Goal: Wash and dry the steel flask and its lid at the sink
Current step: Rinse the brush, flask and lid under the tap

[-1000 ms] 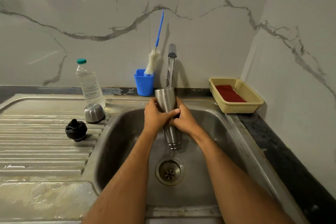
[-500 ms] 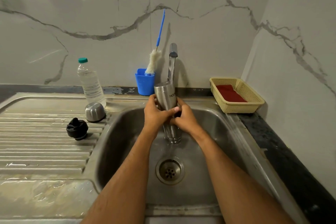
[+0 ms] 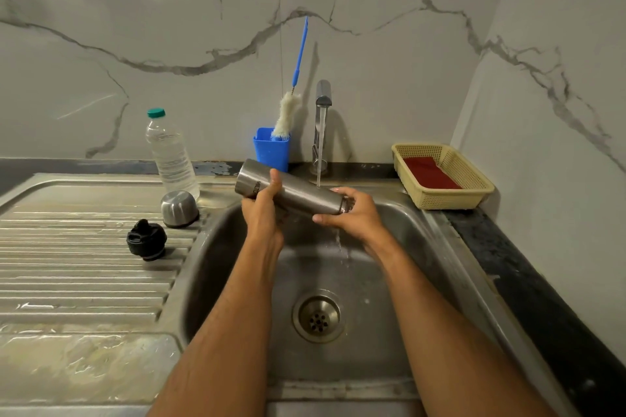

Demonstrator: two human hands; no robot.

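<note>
Both hands grip a steel flask (image 3: 294,192) under running water; left hand (image 3: 262,210) near its base; right hand (image 3: 352,213) at its mouth.

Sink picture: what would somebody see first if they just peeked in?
First, the steel flask, tilted sideways over the sink, gripped by the left hand near its wide end and the right hand near its mouth, with tap water running onto it. Next, on the ribbed drainboard to the left, the black lid and a steel cap. At the back, a blue-handled bottle brush stands in a blue cup.
</note>
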